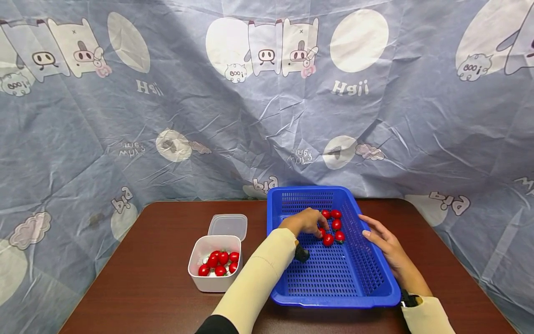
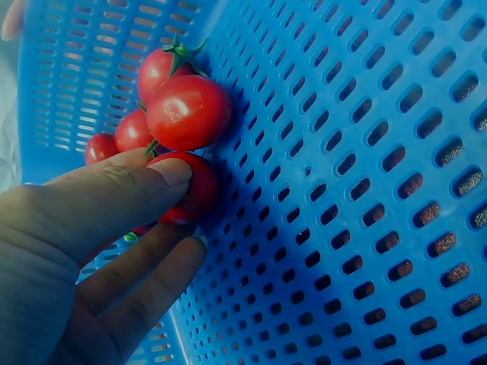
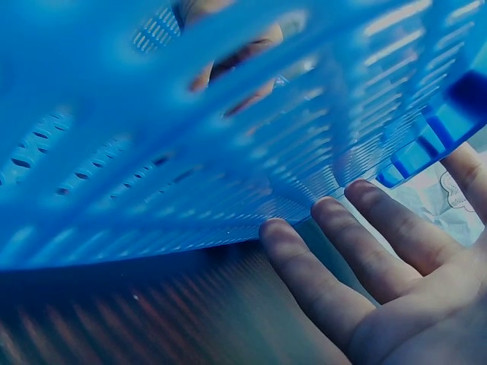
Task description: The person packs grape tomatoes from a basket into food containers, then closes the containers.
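A blue perforated plastic basket [image 1: 329, 278] stands on the table, with several red cherry tomatoes [image 1: 336, 224] grouped inside toward its right side. My left hand [image 1: 308, 221] reaches into it. In the left wrist view the thumb and fingers pinch a cherry tomato [image 2: 201, 188] low against the basket floor, and other green-stemmed tomatoes [image 2: 189, 112] sit right beside it. At the basket's right side is my right hand [image 1: 390, 246], thumb at the rim. In the right wrist view its straight fingers [image 3: 380, 220] lie along the outer wall.
Left of the basket stands a white plastic container [image 1: 213, 284] holding several cherry tomatoes [image 1: 212, 261]. Its translucent lid [image 1: 228, 226] lies behind it on the brown table [image 1: 146, 278]. A grey-blue patterned cloth [image 1: 233, 116] hangs behind the table.
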Tool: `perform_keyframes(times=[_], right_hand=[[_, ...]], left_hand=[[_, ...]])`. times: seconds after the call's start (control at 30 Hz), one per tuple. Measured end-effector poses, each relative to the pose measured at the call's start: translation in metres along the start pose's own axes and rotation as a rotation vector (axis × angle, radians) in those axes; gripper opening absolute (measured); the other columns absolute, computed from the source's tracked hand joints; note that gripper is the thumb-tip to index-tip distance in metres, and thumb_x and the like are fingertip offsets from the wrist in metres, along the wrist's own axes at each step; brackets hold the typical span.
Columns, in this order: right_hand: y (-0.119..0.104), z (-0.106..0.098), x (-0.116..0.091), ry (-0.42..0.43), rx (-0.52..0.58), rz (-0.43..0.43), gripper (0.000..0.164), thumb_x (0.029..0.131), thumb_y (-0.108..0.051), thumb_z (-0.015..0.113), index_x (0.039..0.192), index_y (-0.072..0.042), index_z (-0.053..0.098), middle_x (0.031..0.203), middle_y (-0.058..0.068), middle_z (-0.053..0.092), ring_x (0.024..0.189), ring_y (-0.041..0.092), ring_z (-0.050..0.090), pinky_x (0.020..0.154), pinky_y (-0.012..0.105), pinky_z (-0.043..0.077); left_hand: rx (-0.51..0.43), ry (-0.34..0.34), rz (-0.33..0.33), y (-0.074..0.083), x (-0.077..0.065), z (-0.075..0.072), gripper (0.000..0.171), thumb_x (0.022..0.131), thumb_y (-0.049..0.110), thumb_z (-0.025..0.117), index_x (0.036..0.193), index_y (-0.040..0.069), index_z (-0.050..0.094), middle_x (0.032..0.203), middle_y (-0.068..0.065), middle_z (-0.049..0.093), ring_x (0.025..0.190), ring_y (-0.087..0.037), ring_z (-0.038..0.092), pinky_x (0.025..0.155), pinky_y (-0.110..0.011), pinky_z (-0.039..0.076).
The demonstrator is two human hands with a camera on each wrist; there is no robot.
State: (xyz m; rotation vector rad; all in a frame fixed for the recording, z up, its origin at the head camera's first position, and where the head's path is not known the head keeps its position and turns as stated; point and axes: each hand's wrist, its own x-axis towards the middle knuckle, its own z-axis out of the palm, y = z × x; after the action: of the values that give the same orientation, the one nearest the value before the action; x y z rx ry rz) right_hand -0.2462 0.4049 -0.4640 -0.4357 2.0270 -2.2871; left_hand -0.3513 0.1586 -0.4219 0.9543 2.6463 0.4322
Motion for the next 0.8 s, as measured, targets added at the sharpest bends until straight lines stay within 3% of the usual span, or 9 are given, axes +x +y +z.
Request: perform_keyframes(times=[0.27,0.8], right_hand=[[0.000,0.000,0.000,-0.009,0.007,-0.016,0.050,0.102,-0.009,0.044,0.150,-0.009,0.029,0.138,0.014,0.046,0.107,0.029,0.064,0.077,0.053,0.052],[0.000,0.000,0.001,-0.012,0.013,-0.010,0.051,0.102,-0.009,0.045,0.150,-0.008,0.029,0.140,0.017,0.044,0.108,0.030,0.064,0.077,0.055,0.051]], left_hand=[[0.016,0.018,0.026,0.000,0.001,0.000,0.026,0.079,0.019,0.080,0.104,0.023,0.075,0.103,0.011,0.067,0.103,-0.005,0.056,0.089,-0.017,0.041],[-0.001,0.073,0.063,-0.001,0.002,-0.011,0.027,0.083,0.025,0.076,0.110,0.020,0.075,0.110,0.008,0.068,0.109,-0.006,0.056,0.094,-0.018,0.041]])
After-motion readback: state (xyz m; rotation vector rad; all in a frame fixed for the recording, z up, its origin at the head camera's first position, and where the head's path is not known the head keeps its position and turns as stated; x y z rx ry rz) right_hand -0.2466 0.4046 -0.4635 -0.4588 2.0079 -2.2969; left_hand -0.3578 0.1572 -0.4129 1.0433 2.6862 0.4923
